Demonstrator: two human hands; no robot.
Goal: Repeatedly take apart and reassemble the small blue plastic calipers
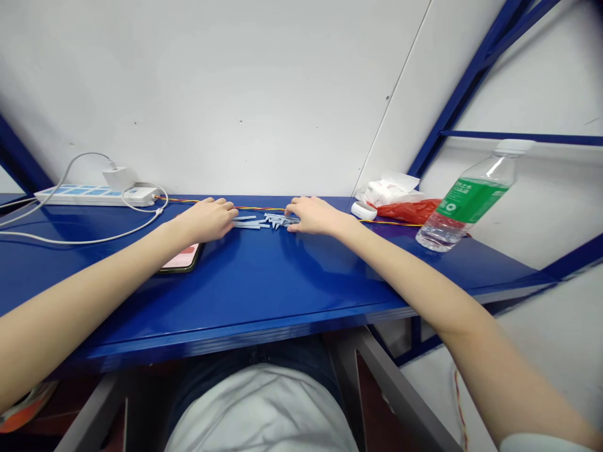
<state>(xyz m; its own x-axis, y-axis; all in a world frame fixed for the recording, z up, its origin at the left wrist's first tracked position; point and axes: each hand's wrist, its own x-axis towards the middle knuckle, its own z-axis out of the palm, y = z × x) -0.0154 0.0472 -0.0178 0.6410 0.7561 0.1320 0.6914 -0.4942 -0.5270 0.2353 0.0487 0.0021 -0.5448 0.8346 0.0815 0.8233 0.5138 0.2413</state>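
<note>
Several thin, pale blue-grey strips [252, 223] lie on the blue tabletop between my two hands. Beside them is a small loose heap of pale blue-grey pieces [276, 220], some with pointed ends; their exact kind is too small to tell. My left hand [213, 220] rests palm down at the left ends of the strips, fingers loosely curved and apart. Curved around the right side of the heap, my right hand [315, 216] has its thumb and fingers spread, touching the nearest pieces. A phone [186, 258] lies partly hidden under my left wrist.
A white power strip [94, 196] with a charger [119, 177] and white cable stands at the back left. Toward the right are a white oval case [363, 211], a red plastic bag [407, 211], tissues [389, 188] and a water bottle [471, 199]. Twisted wire [259, 208] runs along the wall.
</note>
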